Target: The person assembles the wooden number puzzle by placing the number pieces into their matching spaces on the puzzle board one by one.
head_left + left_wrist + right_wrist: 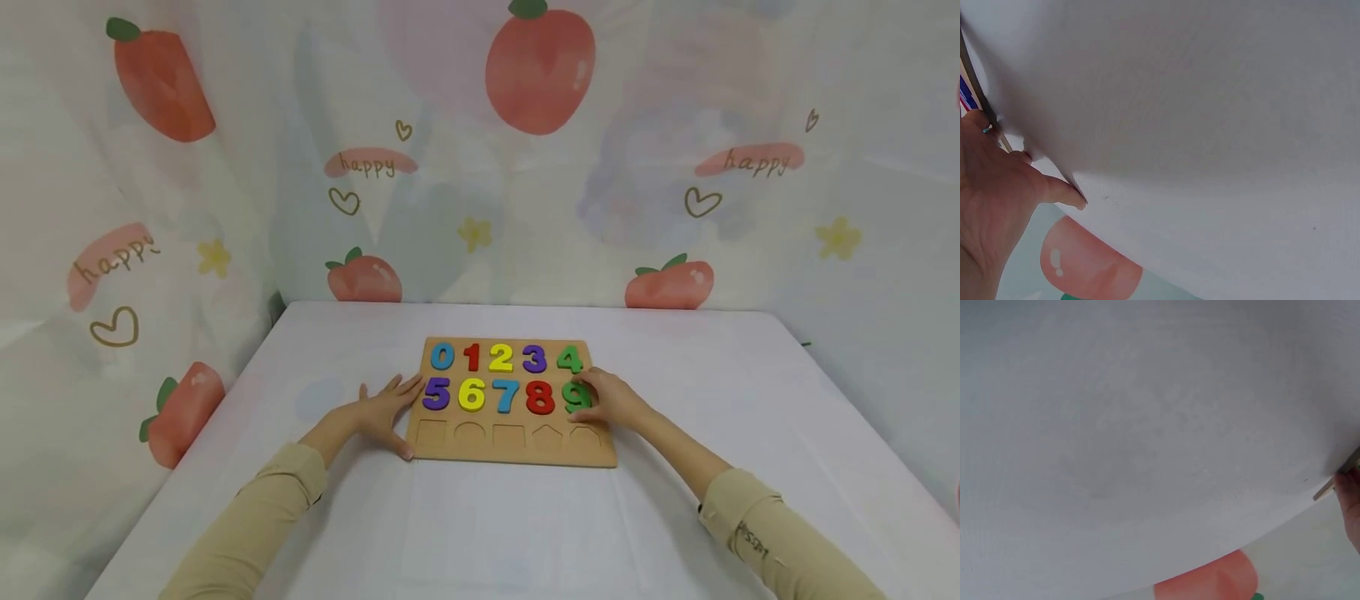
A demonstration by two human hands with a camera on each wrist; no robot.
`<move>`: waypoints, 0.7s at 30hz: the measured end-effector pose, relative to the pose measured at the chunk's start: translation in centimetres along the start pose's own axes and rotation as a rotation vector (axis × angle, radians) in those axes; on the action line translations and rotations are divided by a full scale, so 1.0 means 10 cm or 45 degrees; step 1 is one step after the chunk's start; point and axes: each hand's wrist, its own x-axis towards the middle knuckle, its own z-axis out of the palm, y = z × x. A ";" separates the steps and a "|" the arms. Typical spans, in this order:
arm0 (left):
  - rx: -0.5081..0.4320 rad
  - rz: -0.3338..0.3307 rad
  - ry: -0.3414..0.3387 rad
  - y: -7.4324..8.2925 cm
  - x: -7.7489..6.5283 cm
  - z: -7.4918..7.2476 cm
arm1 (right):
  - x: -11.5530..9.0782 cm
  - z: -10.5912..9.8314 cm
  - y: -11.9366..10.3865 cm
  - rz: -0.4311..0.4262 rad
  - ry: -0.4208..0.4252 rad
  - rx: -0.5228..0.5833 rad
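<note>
A wooden number puzzle board (487,457) lies on the white table. Its upper two rows hold coloured digits from the blue 0 (442,357) to the green 9 (576,398). My left hand (382,414) rests at the board's left edge with fingers spread, close to the purple 5 (436,394); its thumb reaches the lower left corner. At the right side, my right hand (617,402) pinches the green 9, fingers at its top and thumb at its bottom. Only part of the left hand (1004,187) and right hand (1350,503) shows in the wrist views.
Along the board's lower row run several shape recesses, including a square one (432,434) and a round one (470,435). White cloth covers the table (480,533). Behind and to the left hangs a printed curtain (435,225) with fruit pictures.
</note>
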 end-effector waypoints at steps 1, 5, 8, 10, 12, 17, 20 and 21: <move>0.000 0.001 0.004 0.00 0.00 0.00 | 0.00 -0.01 -0.02 0.018 -0.002 -0.009; -0.004 0.000 0.018 0.01 0.01 -0.01 | 0.01 -0.02 -0.06 0.067 -0.011 -0.049; 0.003 -0.012 0.012 0.01 0.02 0.00 | 0.02 -0.01 -0.04 0.070 -0.020 -0.058; 0.018 -0.020 0.012 0.00 0.02 0.00 | 0.04 0.01 -0.03 0.074 -0.023 -0.054; 0.034 -0.022 0.018 -0.01 0.03 -0.01 | 0.05 0.03 -0.02 0.075 -0.023 -0.053; 0.052 -0.013 0.036 -0.01 0.01 -0.04 | 0.06 0.03 -0.02 0.086 -0.028 -0.057; 0.036 -0.019 0.037 -0.01 -0.01 -0.05 | 0.07 0.01 -0.06 0.077 -0.046 -0.066; 0.031 -0.017 0.037 -0.01 -0.01 -0.06 | 0.07 0.00 -0.07 0.079 -0.051 -0.068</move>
